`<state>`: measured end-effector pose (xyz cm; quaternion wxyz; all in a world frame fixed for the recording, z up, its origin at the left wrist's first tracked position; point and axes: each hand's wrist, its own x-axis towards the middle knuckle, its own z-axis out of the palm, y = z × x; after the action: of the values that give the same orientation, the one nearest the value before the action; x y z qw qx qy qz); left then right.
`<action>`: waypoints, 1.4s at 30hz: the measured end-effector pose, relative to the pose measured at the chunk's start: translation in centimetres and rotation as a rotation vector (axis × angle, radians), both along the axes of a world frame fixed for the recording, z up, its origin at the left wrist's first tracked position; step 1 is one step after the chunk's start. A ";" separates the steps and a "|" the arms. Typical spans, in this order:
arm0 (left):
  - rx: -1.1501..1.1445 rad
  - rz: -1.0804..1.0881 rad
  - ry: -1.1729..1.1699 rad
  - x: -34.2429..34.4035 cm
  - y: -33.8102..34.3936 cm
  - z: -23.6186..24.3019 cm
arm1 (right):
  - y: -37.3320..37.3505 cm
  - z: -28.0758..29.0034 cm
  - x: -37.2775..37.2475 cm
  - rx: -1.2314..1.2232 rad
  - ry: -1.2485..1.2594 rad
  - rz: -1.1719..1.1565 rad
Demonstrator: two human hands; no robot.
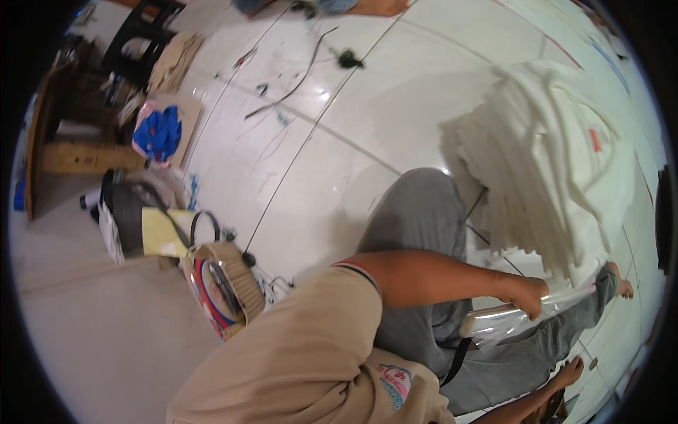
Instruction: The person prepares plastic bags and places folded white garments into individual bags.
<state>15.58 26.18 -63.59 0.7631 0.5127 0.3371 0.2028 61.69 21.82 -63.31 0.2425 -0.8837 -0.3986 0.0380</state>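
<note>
My left hand (526, 293) reaches across my lap with its fingers closed on a stack of clear plastic bags (494, 324). The shiny bags lie along my grey trouser leg (537, 357). Low at the right, my right hand (569, 371) hangs past that leg, small in view. Its fingers look curled in, and whatever they hold, if anything, cannot be made out. Beyond my left hand rises a tall pile of folded white cloth garments (544, 155), with a small orange-red label (595, 140) on top.
White floor tiles (395, 99) carry a dark cord (300, 78) and a dark green tangle (349, 59). At left are a box with a striped package (215, 297), a dark bag (134, 212), blue cloth (159, 134) and a wooden frame (92, 157). Another person's foot (381, 7) shows at the top.
</note>
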 end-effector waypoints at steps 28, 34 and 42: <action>0.065 -0.012 -0.053 -0.9 0.6 1.5 | -0.4 3.2 -12.6 -0.457 -0.223 0.449; 0.180 0.095 0.004 -1.4 0.3 1.4 | 0.8 3.1 -22.6 0.002 0.979 0.229; 0.118 0.060 0.026 -2.2 0.2 1.4 | 0.6 1.5 -27.6 0.173 1.465 0.304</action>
<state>13.41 26.42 -62.22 0.7206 0.5492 0.3497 0.2385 34.09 22.43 -61.84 0.5064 -0.5453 -0.2547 0.6176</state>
